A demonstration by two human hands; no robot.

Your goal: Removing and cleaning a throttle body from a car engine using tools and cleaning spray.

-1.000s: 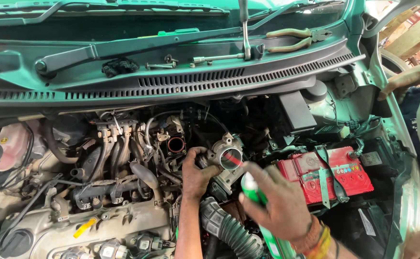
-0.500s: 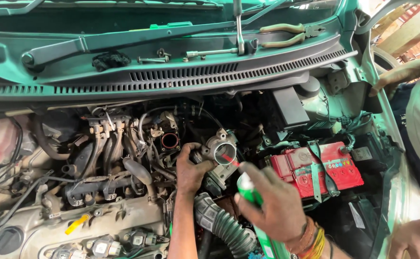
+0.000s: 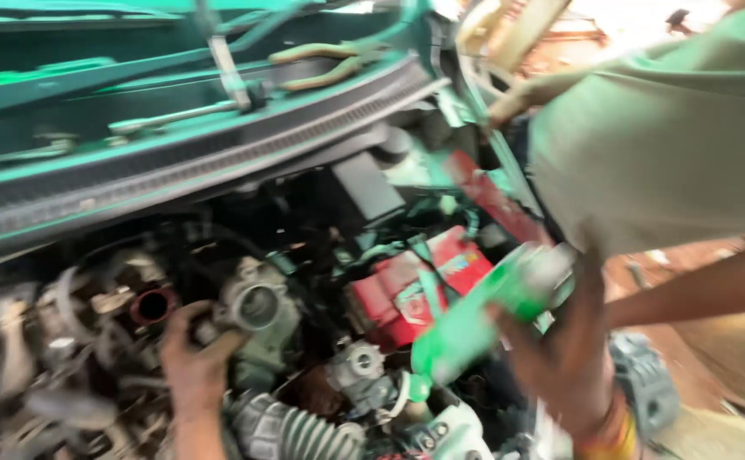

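In the head view, the picture is blurring with motion. The left hand point(image 3: 192, 362) is reaching down into the open engine bay, its grip closing around the lower left side of the metal throttle body point(image 3: 256, 308), whose round bore is facing up toward the camera. Just left of it a red-rimmed intake port point(image 3: 152, 305) is showing. The right hand point(image 3: 564, 358) is holding a green spray can point(image 3: 475, 319), its grip wrapping the can's upper end while the can is tilting down to the left, above the red battery point(image 3: 415, 285) and well right of the throttle body. A ribbed black hose point(image 3: 292, 434) is lying below the left hand. Pliers point(image 3: 326, 64) are resting on the cowl near the wiper. Another person in a green shirt point(image 3: 662, 128) is standing at the right.
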